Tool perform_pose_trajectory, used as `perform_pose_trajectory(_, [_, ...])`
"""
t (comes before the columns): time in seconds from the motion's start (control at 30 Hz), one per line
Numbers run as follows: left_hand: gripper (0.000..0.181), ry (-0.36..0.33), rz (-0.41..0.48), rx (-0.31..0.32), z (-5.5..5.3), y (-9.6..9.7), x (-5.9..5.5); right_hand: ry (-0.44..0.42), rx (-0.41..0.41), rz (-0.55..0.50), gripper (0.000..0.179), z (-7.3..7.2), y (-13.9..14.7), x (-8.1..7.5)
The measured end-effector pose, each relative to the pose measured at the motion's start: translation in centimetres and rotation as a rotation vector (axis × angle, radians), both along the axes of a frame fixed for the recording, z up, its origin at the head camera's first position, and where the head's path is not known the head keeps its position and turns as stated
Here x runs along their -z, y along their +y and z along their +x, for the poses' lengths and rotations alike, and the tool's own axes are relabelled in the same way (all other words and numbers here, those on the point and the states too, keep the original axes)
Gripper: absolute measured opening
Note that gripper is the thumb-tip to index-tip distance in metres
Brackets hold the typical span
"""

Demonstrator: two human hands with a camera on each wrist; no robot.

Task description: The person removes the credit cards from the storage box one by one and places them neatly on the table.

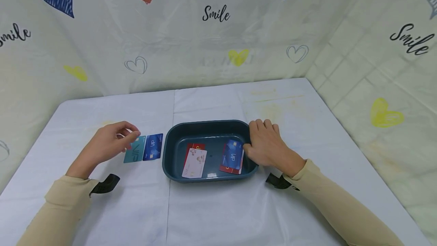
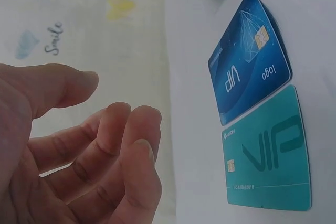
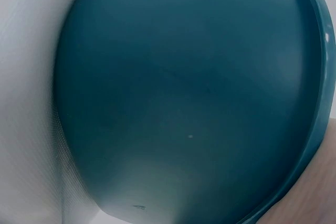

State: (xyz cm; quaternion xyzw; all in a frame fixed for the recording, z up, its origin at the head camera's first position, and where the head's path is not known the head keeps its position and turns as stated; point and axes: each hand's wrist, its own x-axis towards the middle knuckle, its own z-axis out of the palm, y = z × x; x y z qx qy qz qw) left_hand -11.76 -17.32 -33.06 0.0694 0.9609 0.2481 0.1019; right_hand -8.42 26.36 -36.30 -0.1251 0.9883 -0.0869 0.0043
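My left hand (image 1: 114, 139) hovers over a teal VIP card (image 1: 135, 149); its loosely bent fingers (image 2: 140, 145) hold nothing. Just right of that card, a blue VIP card (image 1: 153, 147) lies on the white cloth, beside a dark teal plastic basin (image 1: 209, 123). My right hand (image 1: 268, 143) grips the basin's right rim, thumb inside. In the right wrist view the basin's outer wall (image 3: 184, 87) fills most of the picture. Inside the basin, a pale pink card (image 1: 194, 163) overlaps a red card (image 1: 195, 146) on the left. Another blue VIP card (image 1: 233, 155) covers a red card (image 1: 228, 169) on the right.
A white cloth (image 1: 205, 215) covers the table. Behind it and on the right hangs a pale curtain (image 1: 177, 41) printed with hearts and "Smile". Dark straps (image 1: 106, 184) stick out by both sleeve cuffs.
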Motion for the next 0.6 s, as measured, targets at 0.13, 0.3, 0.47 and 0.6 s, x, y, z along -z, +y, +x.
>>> perform_pose_trajectory(0.13, [0.046,0.002,0.002,0.008,0.2,0.5,-0.2,-0.003,0.002,0.003,0.031,0.0,0.0,0.0])
perform_pose_trajectory(0.3, [0.041,0.012,-0.007,0.01,0.3,1.1,-0.3,-0.002,-0.001,0.005,0.03,-0.1,0.1,0.1])
perform_pose_trajectory(0.47, [0.039,0.021,-0.001,0.023,0.4,1.8,-0.6,-0.001,-0.004,0.003,0.029,0.0,0.1,0.1])
perform_pose_trajectory(0.6, [0.037,0.037,0.007,0.046,0.6,2.3,-0.8,0.001,-0.003,0.003,0.03,0.0,0.1,0.1])
